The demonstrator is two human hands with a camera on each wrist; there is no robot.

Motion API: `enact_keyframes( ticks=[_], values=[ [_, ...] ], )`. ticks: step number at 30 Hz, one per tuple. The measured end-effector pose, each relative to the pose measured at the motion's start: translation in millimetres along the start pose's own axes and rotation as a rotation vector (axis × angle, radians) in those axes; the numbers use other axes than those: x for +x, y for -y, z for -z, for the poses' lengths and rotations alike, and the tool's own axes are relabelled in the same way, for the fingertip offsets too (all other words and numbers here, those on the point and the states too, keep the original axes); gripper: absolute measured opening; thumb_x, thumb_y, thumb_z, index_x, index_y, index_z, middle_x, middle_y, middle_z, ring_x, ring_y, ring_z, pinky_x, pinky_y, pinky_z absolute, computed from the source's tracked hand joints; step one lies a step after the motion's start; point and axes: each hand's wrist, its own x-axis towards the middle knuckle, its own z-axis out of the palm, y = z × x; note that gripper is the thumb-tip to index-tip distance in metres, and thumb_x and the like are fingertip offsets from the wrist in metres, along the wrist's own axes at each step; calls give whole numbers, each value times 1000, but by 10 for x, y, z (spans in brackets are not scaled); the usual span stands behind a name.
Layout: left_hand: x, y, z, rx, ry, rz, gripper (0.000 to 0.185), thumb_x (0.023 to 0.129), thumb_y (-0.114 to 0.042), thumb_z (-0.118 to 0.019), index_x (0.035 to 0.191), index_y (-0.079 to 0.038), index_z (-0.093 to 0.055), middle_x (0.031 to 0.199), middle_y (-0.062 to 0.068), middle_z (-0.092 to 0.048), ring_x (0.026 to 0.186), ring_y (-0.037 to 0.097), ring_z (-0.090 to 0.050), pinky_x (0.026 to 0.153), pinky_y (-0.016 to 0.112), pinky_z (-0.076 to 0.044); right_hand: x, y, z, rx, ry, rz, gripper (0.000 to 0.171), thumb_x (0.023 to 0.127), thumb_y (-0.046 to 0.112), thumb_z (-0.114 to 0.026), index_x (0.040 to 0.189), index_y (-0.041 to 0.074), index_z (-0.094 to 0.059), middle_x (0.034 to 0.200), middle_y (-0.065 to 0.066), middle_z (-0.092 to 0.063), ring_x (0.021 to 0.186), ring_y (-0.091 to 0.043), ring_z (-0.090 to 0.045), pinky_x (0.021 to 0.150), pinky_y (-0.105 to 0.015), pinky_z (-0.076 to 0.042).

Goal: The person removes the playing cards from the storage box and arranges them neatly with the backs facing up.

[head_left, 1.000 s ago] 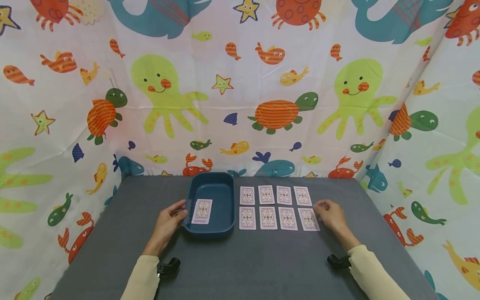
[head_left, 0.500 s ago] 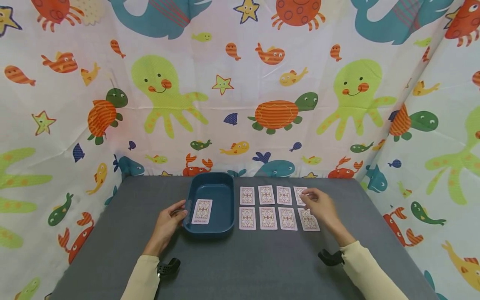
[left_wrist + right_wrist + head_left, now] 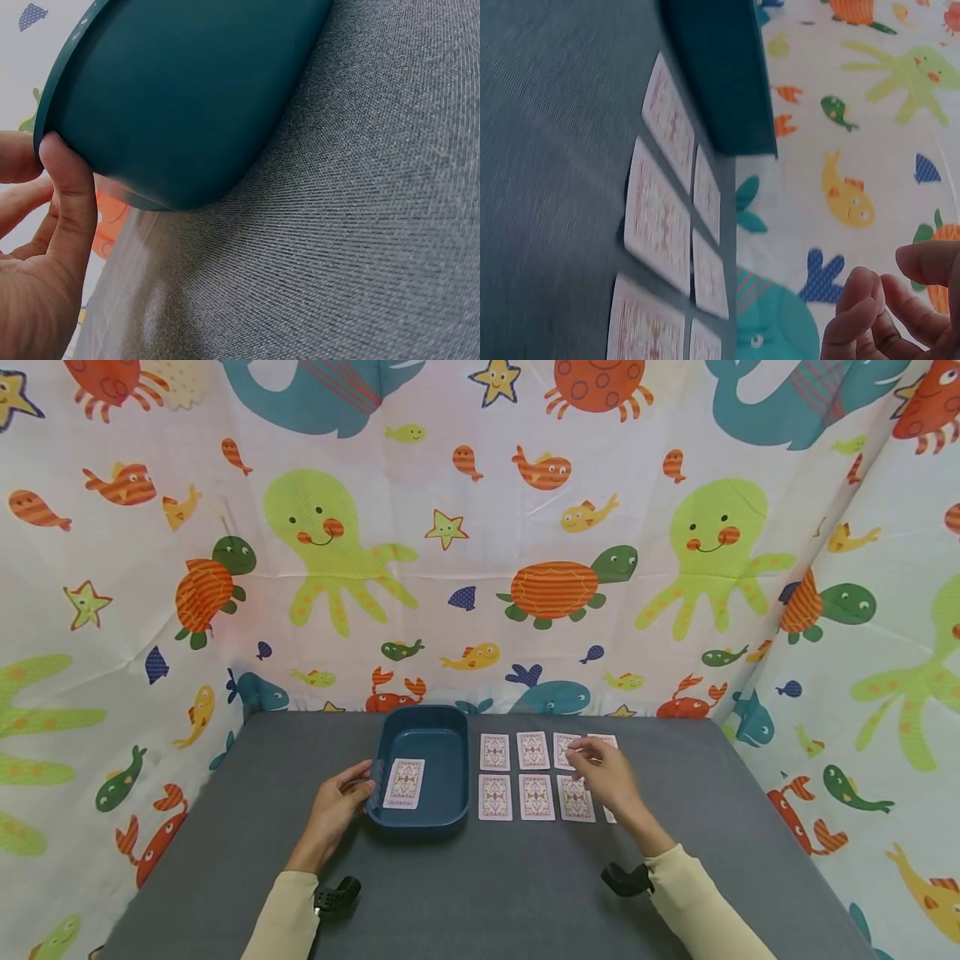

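Observation:
My left hand (image 3: 332, 814) pinches the left rim of a dark blue plastic tray (image 3: 444, 777); in the left wrist view the thumb (image 3: 73, 199) lies against the outer wall. Inside the tray, toward the left, lies a playing card (image 3: 404, 783) with its patterned back up, more card edges showing beneath it. To the tray's right, several playing cards (image 3: 536, 797) lie face down in two rows. Over the right end of these rows hovers my right hand (image 3: 609, 777), partly covering the end cards. Its fingers (image 3: 861, 307) are loosely bent with nothing between them.
A grey cloth (image 3: 480, 893) covers the table. Behind and beside it hangs a white curtain (image 3: 480, 668) printed with sea animals. Each wrist wears a black band (image 3: 337, 895) below a cream sleeve (image 3: 288, 914).
My right hand has moved left from beside the right end of the cards to above the right-hand columns. The left hand, tray and cards have stayed in place.

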Motion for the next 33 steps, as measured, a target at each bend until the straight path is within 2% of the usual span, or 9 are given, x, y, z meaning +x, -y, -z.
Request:
enact_keyframes(
  ticks=[8,16,20,25,33],
  values=[
    [-12,19,9,15,0,12,47,99,-16,-58,144,-19,-50,141,11,-49,116,27,-54,83,27,-51,-9,180,-281,132,54,38,21,96,20,-62,112,5,-66,90,-12,-67,63,-11,-62,57,-27,-49],
    [-11,21,7,2,5,4,47,99,-16,-58,144,-17,-49,140,13,-49,115,29,-54,80,25,-51,-25,397,-518,204,86,60,23,96,22,-63,113,6,-66,97,-19,-67,68,-15,-63,60,-27,-49],
    [-11,15,9,4,4,13,47,98,-17,-59,144,-18,-50,140,12,-49,115,28,-54,80,25,-51,-30,513,-625,226,100,72,18,96,22,-63,110,12,-67,94,-14,-67,70,-19,-63,61,-26,-49],
    [-14,5,10,9,5,10,47,99,-17,-58,145,-18,-49,140,11,-49,115,28,-54,81,27,-51,-41,636,-763,260,125,101,15,95,19,-64,108,14,-68,93,-16,-67,73,-27,-64,63,-27,-49],
    [-4,2,16,1,8,-6,47,98,-16,-59,144,-16,-50,139,12,-50,113,28,-55,79,27,-51,-67,819,-985,264,169,165,20,95,22,-64,112,12,-67,97,-10,-66,80,-24,-66,67,-28,-51]
  ],
)
